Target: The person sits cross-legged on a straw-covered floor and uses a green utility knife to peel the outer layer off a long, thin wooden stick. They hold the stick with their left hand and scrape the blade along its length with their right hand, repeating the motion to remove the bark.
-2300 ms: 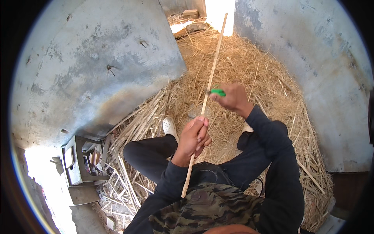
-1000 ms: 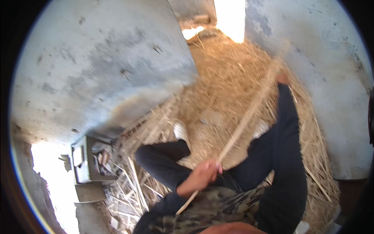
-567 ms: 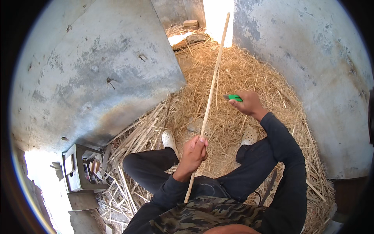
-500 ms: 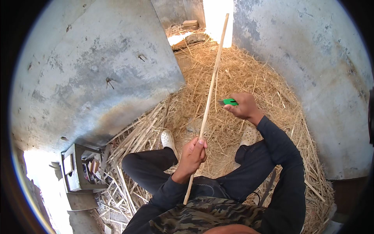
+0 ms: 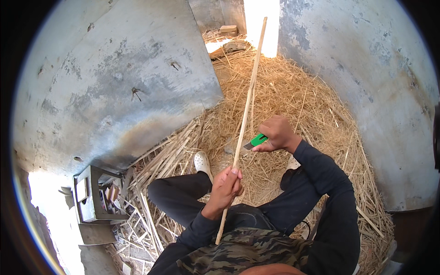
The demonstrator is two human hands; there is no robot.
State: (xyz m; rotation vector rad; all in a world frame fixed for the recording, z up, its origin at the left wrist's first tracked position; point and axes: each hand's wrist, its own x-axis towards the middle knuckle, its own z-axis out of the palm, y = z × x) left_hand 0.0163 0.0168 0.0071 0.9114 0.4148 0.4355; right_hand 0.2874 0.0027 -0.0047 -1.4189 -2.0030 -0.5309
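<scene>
A long, thin wooden strip (image 5: 249, 94) slants from my lap up toward the bright doorway. My left hand (image 5: 224, 192) is closed around its lower part, with the thumb lying along it and a short end sticking out below. In my right hand (image 5: 277, 134) is a green utility knife (image 5: 259, 140), gripped with its dark blade pointing left and down toward the strip. A small gap shows between the blade tip and the wood. The knife is to the right of the strip, above my left hand.
Pale shavings (image 5: 284, 91) cover the floor ahead, and split strips (image 5: 158, 151) pile up at left. A box-like wooden frame (image 5: 94, 215) holding small items stands at the lower left. Grey panels (image 5: 110, 78) rise on both sides. A brick (image 5: 228, 29) lies near the doorway.
My right hand has come down and left with the knife, bringing the blade closer to the strip and turning it downward. My left hand keeps its hold; the whole view has shifted slightly.
</scene>
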